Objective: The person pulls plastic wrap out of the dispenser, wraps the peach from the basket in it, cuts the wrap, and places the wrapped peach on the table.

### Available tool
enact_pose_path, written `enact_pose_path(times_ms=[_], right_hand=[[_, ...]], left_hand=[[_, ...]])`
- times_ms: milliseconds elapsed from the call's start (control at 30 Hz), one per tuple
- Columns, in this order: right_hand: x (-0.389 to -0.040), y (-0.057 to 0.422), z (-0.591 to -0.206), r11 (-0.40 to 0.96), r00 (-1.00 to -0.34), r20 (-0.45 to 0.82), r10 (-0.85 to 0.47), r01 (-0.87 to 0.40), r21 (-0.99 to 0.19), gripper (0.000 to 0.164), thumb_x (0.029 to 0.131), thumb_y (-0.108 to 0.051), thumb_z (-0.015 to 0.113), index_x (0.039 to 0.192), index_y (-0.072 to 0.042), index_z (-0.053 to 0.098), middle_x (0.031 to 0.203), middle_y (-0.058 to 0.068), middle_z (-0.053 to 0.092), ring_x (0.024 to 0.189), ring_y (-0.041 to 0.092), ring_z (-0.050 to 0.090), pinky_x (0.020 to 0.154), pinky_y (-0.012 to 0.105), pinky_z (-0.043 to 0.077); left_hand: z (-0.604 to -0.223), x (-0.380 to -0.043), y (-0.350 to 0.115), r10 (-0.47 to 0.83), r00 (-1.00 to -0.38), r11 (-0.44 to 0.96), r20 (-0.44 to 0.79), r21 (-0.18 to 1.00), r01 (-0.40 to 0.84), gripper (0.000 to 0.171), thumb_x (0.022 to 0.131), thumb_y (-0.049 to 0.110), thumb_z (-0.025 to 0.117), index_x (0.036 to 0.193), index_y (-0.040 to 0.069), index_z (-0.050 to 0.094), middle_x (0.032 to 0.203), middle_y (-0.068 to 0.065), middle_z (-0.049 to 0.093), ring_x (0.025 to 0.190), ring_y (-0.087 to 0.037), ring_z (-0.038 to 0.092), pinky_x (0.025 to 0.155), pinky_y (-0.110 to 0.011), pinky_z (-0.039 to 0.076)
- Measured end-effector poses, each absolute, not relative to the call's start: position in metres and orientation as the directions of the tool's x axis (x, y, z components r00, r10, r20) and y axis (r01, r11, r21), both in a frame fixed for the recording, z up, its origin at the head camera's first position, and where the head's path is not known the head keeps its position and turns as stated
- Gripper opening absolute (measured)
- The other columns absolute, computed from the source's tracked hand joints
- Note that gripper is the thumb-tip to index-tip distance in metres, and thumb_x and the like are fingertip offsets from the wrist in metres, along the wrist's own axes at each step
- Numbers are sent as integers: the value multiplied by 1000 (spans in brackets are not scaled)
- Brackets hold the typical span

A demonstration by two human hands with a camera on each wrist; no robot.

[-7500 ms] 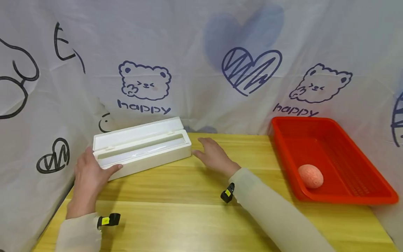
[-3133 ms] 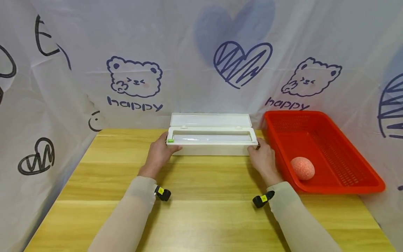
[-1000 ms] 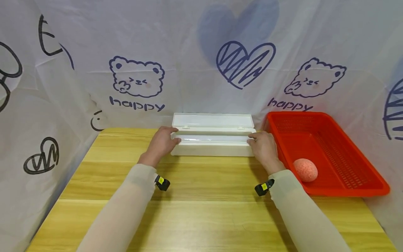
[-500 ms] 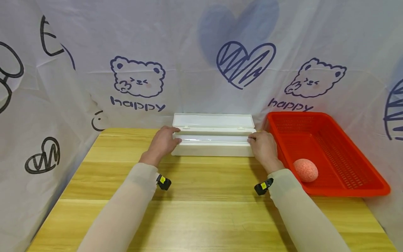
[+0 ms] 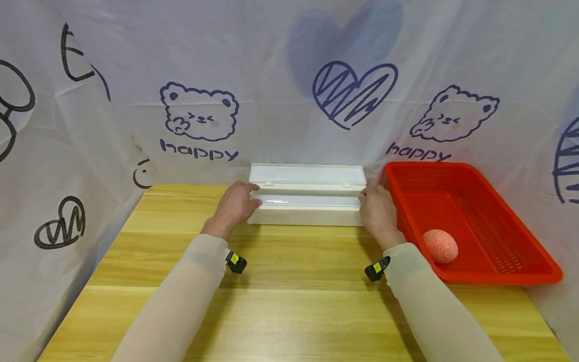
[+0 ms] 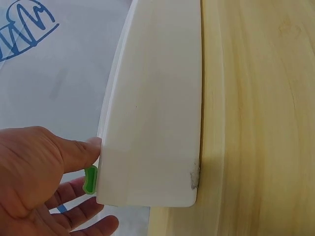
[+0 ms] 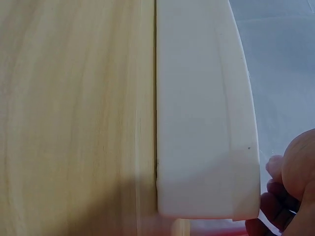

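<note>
A long white cling film dispenser [image 5: 307,217] stands at the back of the table with its lid [image 5: 307,174] raised. A pale, glossy roll [image 5: 312,200] lies in its slot. My left hand [image 5: 235,203] is at the left end, thumb on the top edge and index finger apart from it; the left wrist view shows relaxed fingers beside a green slider [image 6: 90,179]. At the right end, my right hand [image 5: 379,208] has its fingers bent over the top corner. In the right wrist view these curled fingers [image 7: 283,201] sit just past the box end; I cannot tell whether they pinch anything.
A red plastic basket [image 5: 547,251] stands to the right, close to my right forearm, with a speckled pink ball-like object [image 5: 441,246] in it. A printed white cloth [image 5: 280,115] hangs right behind the dispenser. Bare wood table [image 5: 298,311] lies in front.
The dispenser came from the left, angled, to the middle and square to the table. Both hands went from gripping its ends to its top corners. Lately my right hand shifted slightly backward.
</note>
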State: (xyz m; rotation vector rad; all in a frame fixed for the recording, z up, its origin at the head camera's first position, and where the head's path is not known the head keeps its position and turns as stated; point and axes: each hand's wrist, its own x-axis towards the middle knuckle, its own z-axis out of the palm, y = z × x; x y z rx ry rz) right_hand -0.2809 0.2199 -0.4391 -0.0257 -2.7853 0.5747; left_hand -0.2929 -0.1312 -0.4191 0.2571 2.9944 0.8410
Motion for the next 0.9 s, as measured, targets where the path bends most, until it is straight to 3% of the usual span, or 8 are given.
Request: enact_pose_path(times_ms=[400,667,900], right_hand=[[-283,217,-438,919,-946,313,85,-47,-391,16,100,-15,49,103,0,55,96,17,49,93,35,44,79,50,43],[-282,217,-437,919,-946,313,84,-48,-392,16,100,-16,49,103,-1,54,97,17,48,94,35,44,80,49,43],[-282,218,-436,916,-935,347,76,-72,-395,15,100,-15,49,102,-2,55,97,16,47,94,34,44,79,48,43]], left_hand=[[-413,-295,-131,251,-966,887,68,384,257,32,93,23,64,122,10,66,121,-11,64,112,-30,55,99,-46,45],[-413,-298,-130,253,-958,896,136,340,285,15,94,21,63,99,13,74,97,-3,69,89,-22,54,84,-41,50],[-412,-299,-128,229,-953,889,197,355,287,17,95,22,61,105,12,72,99,-5,66,89,-22,57,83,-41,52]])
